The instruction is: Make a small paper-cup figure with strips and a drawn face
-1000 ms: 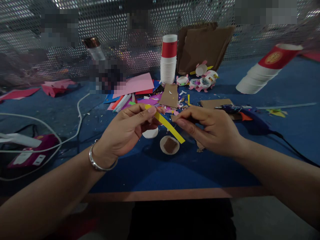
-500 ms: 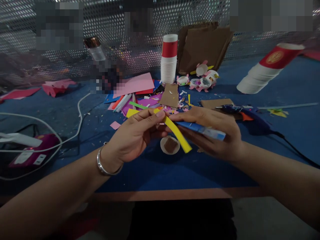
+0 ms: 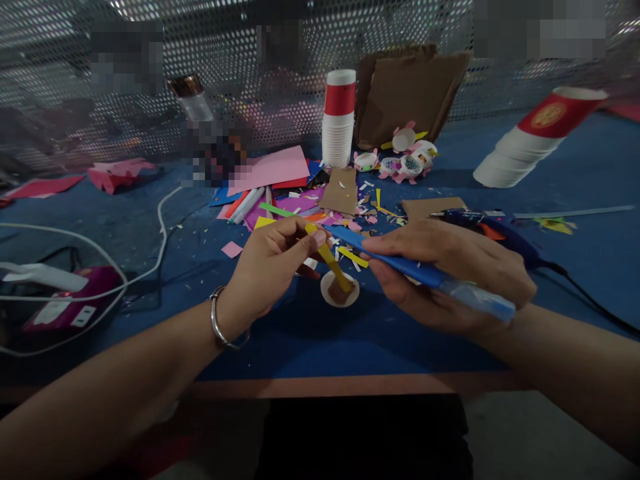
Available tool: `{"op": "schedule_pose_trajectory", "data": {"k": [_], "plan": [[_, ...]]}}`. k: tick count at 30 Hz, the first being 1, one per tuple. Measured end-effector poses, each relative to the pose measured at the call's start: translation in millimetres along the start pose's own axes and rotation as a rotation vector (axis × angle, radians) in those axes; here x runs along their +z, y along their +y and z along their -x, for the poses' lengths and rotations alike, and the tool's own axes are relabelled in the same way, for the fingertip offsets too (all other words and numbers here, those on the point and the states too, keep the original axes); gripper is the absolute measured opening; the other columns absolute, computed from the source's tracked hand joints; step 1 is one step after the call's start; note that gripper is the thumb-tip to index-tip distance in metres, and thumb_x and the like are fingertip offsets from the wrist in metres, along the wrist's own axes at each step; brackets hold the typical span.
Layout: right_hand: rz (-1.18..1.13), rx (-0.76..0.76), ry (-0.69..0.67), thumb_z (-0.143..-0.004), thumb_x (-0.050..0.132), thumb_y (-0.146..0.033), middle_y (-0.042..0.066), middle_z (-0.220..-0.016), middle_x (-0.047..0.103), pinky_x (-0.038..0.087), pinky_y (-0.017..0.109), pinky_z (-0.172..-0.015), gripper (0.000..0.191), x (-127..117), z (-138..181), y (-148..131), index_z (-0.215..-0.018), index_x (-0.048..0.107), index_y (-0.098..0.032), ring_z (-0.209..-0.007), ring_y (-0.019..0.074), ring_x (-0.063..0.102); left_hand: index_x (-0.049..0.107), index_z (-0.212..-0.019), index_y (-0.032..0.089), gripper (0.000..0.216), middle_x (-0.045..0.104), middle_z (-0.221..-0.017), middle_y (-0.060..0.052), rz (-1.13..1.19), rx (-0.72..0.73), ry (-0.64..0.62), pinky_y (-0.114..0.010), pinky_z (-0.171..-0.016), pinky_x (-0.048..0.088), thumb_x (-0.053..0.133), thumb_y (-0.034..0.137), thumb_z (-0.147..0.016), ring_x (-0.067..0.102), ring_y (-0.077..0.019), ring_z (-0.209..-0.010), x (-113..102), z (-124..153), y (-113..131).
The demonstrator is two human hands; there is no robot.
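Note:
My left hand (image 3: 273,263), with a silver bangle at the wrist, pinches a narrow yellow paper strip (image 3: 330,259) between thumb and finger. The strip's lower end hangs in front of a small white paper disc (image 3: 326,293) with a brown cardboard piece on it. My right hand (image 3: 450,277) is closed around a slim blue tool (image 3: 400,262) with a clear, see-through rear end; its kind is unclear. The tool's front end points at my left fingertips, and I cannot tell if it touches the strip. Another yellow strip (image 3: 353,257) lies beyond the disc.
Paper scraps, markers (image 3: 245,205) and coloured sheets (image 3: 273,170) lie ahead. Behind them are stacked paper cups (image 3: 337,137), small paper-cup animals (image 3: 407,163) and cardboard (image 3: 410,93). A glue gun (image 3: 505,233) rests at right; a white cable (image 3: 160,220) and purple box (image 3: 100,283) sit left.
My right hand has moved right and toward me, drawing the blue tool back from my left fingers. The yellow strip in my left hand now points more steeply down, over the disc.

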State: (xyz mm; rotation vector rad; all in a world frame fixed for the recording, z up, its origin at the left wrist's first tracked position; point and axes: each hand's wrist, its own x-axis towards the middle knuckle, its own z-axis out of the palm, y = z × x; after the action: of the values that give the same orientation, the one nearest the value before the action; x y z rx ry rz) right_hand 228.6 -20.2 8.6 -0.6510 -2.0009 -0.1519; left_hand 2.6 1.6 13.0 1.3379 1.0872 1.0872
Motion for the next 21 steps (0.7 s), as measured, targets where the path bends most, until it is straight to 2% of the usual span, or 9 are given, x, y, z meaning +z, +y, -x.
{"op": "schedule_pose_trajectory", "data": {"k": [3,9,13,17,21], "plan": [[0.005,0.011,-0.012,-0.093,0.076,-0.017,0.002,-0.101,0.087,0.071,0.044,-0.083,0.032,0.5,-1.1,-2.4,-0.12,0.077,-0.035,-0.081,0.0256,0.083,0.07,-0.081,0.019,0.031,0.074,-0.075,-0.002,-0.037,0.004,-0.038,-0.024,-0.055,0.063,0.093,0.04,-0.078,0.076,-0.0185,-0.07,2.3,2.6,3.6],[-0.016,-0.063,-0.014,-0.092,0.076,-0.015,0.001,-0.101,0.087,0.071,0.041,-0.085,0.03,0.4,-2.8,-0.2,-0.117,0.075,-0.032,-0.084,0.0236,0.084,0.073,-0.069,0.016,0.032,0.073,-0.068,-0.001,-0.044,-0.004,-0.069,-0.023,-0.061,0.063,0.093,0.04,-0.077,0.07,-0.0129,-0.059,3.1,2.2,2.9],[-0.009,-0.107,-0.01,-0.093,0.076,-0.018,0.001,-0.097,0.087,0.071,0.038,-0.083,0.024,-0.3,-2.3,1.7,-0.114,0.075,-0.031,-0.083,0.0216,0.083,0.076,-0.07,0.016,0.028,0.073,-0.067,-0.002,-0.03,-0.002,-0.036,-0.022,-0.058,0.06,0.09,0.039,-0.079,0.069,-0.0131,-0.06,1.1,0.0,-1.7],[0.004,-0.048,-0.063,-0.095,0.073,-0.017,-0.001,-0.102,0.087,0.071,0.042,-0.086,0.03,-1.5,-2.2,0.4,-0.118,0.074,-0.037,-0.084,0.0232,0.083,0.077,-0.07,0.018,0.023,0.073,-0.066,-0.001,-0.049,0.008,-0.031,-0.022,-0.058,0.059,0.088,0.035,-0.079,0.069,-0.013,-0.06,1.5,0.5,-0.8],[-0.001,-0.064,-0.074,-0.094,0.074,-0.017,-0.001,-0.099,0.086,0.071,0.042,-0.084,0.029,-1.2,-3.0,0.3,-0.117,0.075,-0.036,-0.083,0.0231,0.083,0.079,-0.073,0.018,0.014,0.076,-0.069,-0.001,-0.093,0.04,-0.049,-0.021,-0.059,0.059,0.082,0.029,-0.083,0.068,-0.0108,-0.058,2.4,1.4,1.2]]}}
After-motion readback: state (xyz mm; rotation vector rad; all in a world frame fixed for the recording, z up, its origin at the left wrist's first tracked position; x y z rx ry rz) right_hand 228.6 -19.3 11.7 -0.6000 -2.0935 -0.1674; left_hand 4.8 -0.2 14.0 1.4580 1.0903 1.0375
